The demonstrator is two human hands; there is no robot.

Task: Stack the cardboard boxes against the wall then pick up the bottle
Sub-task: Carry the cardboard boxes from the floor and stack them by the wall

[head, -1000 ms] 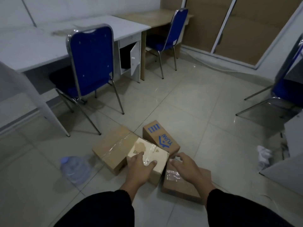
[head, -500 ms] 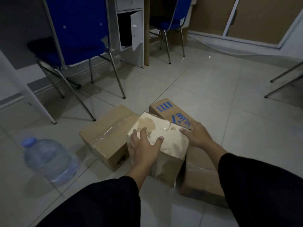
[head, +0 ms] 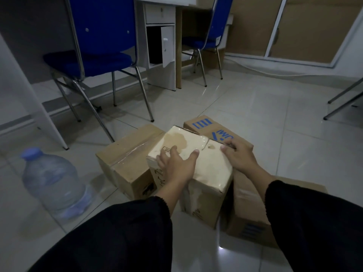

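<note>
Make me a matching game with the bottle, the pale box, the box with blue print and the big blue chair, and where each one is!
Things
1. water bottle
2. pale box
3. box with blue print
4. blue chair

Places
A. just behind the pale box
B. on metal legs beside the white desk
C. alone on the floor, far left
D. gripped by the left hand and the right hand

Pairs: 1-C, 2-D, 3-A, 4-B
</note>
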